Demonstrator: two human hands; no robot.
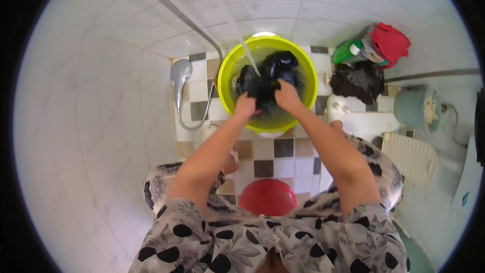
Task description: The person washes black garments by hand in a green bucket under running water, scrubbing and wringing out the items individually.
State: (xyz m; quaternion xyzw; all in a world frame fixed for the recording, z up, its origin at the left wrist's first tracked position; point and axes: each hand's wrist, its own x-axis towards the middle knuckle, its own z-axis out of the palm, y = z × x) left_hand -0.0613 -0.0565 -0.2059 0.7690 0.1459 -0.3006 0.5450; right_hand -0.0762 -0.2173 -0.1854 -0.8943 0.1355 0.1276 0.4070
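Note:
Dark wet clothes [280, 63] lie in water inside a round yellow-green basin [225, 63] on the tiled floor. A stream of water [249, 56] falls into the basin from above. Both my hands are over the basin, gripping one piece of black cloth [263, 93] between them. My left hand [246, 106] is closed on its left side, though some fingertips are hidden. My right hand [287, 96] pinches its right edge. The cloth's lower part blends into the dark water.
A grey shower head [181, 72] with its hose lies at the left. To the right are a green bottle [347, 50], a red cloth item [389, 45], a black plastic bag [358, 83] and a lined bin [408, 106]. A round red object [268, 197] is between my legs.

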